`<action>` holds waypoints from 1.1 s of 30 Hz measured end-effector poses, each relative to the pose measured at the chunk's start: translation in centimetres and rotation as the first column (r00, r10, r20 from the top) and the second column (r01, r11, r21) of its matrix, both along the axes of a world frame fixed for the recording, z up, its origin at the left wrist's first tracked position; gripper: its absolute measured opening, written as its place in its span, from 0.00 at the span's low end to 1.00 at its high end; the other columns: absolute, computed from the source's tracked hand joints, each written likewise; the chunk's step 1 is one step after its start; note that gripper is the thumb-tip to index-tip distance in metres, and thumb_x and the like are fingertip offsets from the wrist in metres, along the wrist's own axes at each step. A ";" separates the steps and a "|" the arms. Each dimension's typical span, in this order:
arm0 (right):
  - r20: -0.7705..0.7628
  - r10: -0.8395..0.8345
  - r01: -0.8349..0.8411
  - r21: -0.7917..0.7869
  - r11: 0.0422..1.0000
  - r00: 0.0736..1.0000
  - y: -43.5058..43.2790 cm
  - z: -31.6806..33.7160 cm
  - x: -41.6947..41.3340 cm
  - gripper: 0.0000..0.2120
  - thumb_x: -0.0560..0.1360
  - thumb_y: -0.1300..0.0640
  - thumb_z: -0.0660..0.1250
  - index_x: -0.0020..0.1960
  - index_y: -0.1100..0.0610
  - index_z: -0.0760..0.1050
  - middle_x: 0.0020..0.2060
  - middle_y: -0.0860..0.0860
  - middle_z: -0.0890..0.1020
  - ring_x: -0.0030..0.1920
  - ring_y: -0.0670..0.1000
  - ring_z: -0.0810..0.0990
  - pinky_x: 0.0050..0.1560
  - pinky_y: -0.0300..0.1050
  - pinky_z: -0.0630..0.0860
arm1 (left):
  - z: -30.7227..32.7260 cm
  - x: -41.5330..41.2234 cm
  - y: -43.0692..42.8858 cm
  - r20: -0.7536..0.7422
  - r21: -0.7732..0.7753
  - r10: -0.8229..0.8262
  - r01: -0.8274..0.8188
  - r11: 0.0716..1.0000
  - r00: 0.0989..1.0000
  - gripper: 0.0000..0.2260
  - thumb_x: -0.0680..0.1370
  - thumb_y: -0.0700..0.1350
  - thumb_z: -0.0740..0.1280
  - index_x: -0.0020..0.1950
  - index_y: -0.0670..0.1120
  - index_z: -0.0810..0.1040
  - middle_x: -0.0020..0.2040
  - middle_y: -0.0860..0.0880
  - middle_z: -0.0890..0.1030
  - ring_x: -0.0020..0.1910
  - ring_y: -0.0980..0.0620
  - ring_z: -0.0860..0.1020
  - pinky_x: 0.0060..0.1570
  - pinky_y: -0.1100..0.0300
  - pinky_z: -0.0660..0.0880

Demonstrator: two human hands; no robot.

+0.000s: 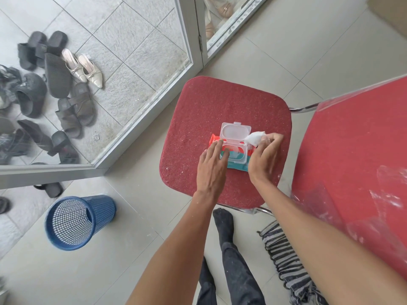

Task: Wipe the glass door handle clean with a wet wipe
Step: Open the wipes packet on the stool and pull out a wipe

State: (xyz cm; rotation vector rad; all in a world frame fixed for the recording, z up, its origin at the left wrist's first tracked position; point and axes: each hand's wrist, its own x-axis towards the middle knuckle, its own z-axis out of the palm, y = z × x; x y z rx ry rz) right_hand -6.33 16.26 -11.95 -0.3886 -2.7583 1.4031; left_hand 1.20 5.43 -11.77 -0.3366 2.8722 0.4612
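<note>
Loosely crumpled wipe (254,139) sits pinched over a glossy rectangular pack (237,166).

Nothing legible. The red and teal wipes pack (236,160) on the chair seat (220,102) shows a dark speck, perhaps lettering, too blurred to read; the brown sandals (76,111), toward nine o'clock, bear small square marks, equally unreadable

**Seats, Basket and Shoes**

A red seat (220,102) stands on pale floor tiles (132,249). A second seat (352,139), partly under clear plastic (392,183), stands just beside it. A blue mesh basket (103,208) sits nearby, and a striped rug (284,256) lies between the seats. Dark sandals (57,74) and beige heels (88,70) lie scattered on grey tiles (123,40).
</note>
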 end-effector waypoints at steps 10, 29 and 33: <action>0.049 0.192 -0.187 -0.101 0.977 0.980 -0.7 1.0 -4.0 0.06 0.84 0.61 0.52 0.55 0.64 0.64 0.40 0.49 0.72 0.35 0.44 0.71 0.35 0.42 0.63 | -1.2 1.5 1.1 0.219 -0.057 -0.247 0.265 0.963 0.944 0.33 0.81 0.40 0.56 0.81 0.45 0.42 0.82 0.48 0.42 0.80 0.48 0.42 0.77 0.41 0.50; -0.086 0.479 -0.457 0.190 0.869 0.874 1.3 -2.4 5.1 0.11 0.83 0.53 0.51 0.51 0.59 0.68 0.38 0.55 0.79 0.34 0.57 0.79 0.30 0.42 0.64 | 0.1 3.4 -0.8 0.113 -0.002 -0.254 0.256 0.967 0.961 0.40 0.71 0.34 0.58 0.81 0.44 0.48 0.82 0.47 0.47 0.80 0.49 0.46 0.76 0.45 0.57; -0.055 0.513 -0.486 0.247 0.838 0.857 1.3 -2.7 5.8 0.11 0.82 0.54 0.51 0.53 0.60 0.68 0.41 0.58 0.81 0.35 0.58 0.79 0.29 0.44 0.69 | -0.5 3.6 -0.3 0.154 -0.007 -0.245 0.249 0.968 0.957 0.39 0.71 0.35 0.59 0.81 0.42 0.48 0.82 0.46 0.46 0.80 0.48 0.46 0.75 0.44 0.60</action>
